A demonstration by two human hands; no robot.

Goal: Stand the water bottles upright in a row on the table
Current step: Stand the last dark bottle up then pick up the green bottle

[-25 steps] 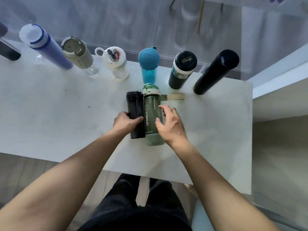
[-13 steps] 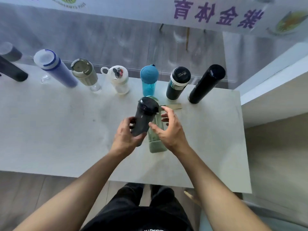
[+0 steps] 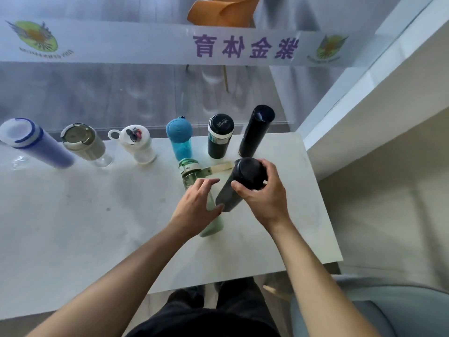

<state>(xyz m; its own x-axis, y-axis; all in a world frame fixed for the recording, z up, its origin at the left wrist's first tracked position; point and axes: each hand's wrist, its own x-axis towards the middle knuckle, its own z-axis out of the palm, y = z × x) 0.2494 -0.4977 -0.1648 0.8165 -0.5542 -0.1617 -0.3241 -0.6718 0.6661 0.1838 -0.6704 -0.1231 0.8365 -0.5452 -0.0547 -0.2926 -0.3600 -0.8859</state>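
Here, seen from above, a person's right hand (image 3: pixel 263 194) is wrapped around the upper part of a dark bottle (image 3: pixel 239 184), fingers curled just under its black cap, holding it tilted above the pale surface (image 3: pixel 73 215) near the right end. The left hand (image 3: pixel 198 207) is loosely spread with fingers apart, gripping nothing, hovering over a green bottle (image 3: pixel 194 177) that lies on its side just beside and partly beneath the dark one, cap pointing away. Along the far edge six more bottles stand upright in a row: a blue-and-white bottle (image 3: pixel 36 144), a grey bottle (image 3: pixel 85 143), a white bottle (image 3: pixel 137 144), a teal bottle (image 3: pixel 181 137), a black mug-style flask (image 3: pixel 220 136) and a tall black flask (image 3: pixel 256 130). The dark bottle looks rigid, smooth and probably light if empty; a grip around the middle of its body would likely steady it better than the cap end when setting it down. The green bottle appears to be hard clear plastic, apt to roll, and is best taken around its barrel.
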